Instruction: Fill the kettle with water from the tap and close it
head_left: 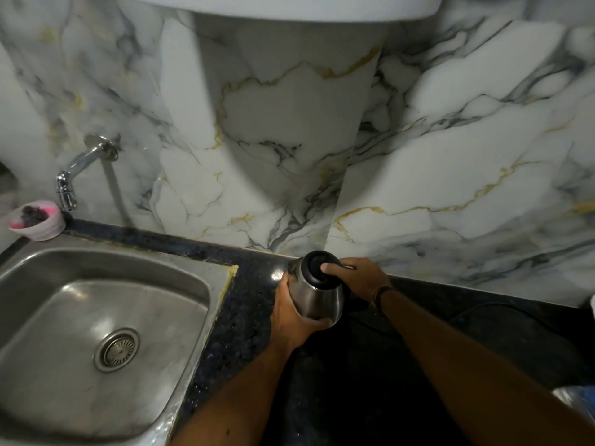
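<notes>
From the head camera, the steel kettle stands on the dark speckled surface close to the marble wall, right of the sink and well apart from the tap. The left hand wraps around the kettle's body from the sink side, fingers curled under its near flank. The right hand comes over from the other side, apparently on the handle, with its thumb pressing the black lid. The lid looks seated, so the step in hand is probably opening it. To do this well, the left hand should brace the body firmly while the thumb works the lid, keeping the kettle upright. No water runs from the tap.
</notes>
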